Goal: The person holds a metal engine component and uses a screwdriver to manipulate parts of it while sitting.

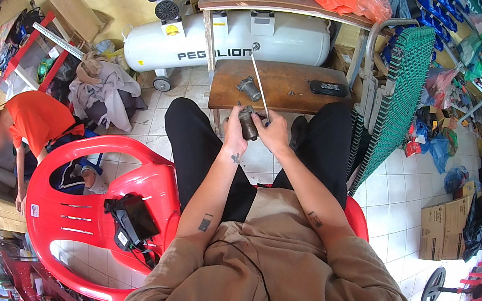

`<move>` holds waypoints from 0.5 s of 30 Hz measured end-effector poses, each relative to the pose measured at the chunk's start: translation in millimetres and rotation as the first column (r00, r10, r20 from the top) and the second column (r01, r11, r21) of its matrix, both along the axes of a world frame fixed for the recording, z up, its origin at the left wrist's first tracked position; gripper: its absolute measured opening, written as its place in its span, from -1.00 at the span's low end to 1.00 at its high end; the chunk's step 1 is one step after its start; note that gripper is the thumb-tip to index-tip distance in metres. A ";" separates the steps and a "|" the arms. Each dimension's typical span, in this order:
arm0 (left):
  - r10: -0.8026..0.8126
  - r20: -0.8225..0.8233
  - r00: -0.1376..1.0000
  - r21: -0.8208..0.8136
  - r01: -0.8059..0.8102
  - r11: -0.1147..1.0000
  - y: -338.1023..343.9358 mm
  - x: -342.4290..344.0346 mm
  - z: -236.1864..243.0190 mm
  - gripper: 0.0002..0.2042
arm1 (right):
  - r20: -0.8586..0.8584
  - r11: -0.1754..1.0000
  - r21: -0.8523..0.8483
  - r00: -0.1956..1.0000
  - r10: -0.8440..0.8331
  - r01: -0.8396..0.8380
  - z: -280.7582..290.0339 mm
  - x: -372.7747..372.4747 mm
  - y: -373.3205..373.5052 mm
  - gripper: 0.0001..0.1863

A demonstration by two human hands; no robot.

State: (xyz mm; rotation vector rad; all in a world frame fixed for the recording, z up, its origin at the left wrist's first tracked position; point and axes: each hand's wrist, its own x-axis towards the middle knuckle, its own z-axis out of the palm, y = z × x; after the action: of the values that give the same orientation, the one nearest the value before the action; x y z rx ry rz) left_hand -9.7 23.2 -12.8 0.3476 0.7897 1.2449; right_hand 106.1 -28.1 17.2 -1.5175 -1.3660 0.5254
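Observation:
Between my knees, my left hand (236, 130) is wrapped round a dark, worn cylindrical metal part (248, 124). My right hand (273, 133) is closed on a long, thin metal rod tool (259, 81), its shaft slanting up and away over the bench. The right thumb and fingers also touch the side of the cylindrical part. Just beyond, a grey metal housing (249, 88) lies on the low brown bench (234, 67). Small loose pieces (291, 93) and a black oblong case (329, 89) rest farther right on it.
A large white air compressor tank (182, 42) lies behind the bench. A green woven folding frame (395, 99) stands close on the right. On my left, a red plastic chair (148, 189) holds a black device (134, 222); beyond it a person in orange (45, 124) bends down.

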 end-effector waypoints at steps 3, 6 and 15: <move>-0.003 0.002 1.000 -0.003 0.003 1.000 6.2 -1.2 -10.6 -0.68 | 0.015 0.999 0.039 1.000 -0.003 0.002 -2.2 -0.9 1.5 -0.66; 0.010 0.004 1.000 -0.015 -0.010 1.000 9.7 -0.2 -16.1 -0.65 | 0.012 0.999 0.048 1.000 0.002 -0.003 0.3 -1.3 0.1 -0.66; 0.005 0.011 1.000 0.003 -0.005 1.000 4.0 -0.1 -6.7 -0.65 | 0.008 0.997 0.058 0.999 0.053 -0.053 0.6 1.3 -1.3 -0.70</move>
State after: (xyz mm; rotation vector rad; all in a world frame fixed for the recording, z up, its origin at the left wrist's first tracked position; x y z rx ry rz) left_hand -9.8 27.2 -19.5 0.3412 0.7796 1.2523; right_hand 107.4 -29.4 17.7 -1.4403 -1.4182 0.5100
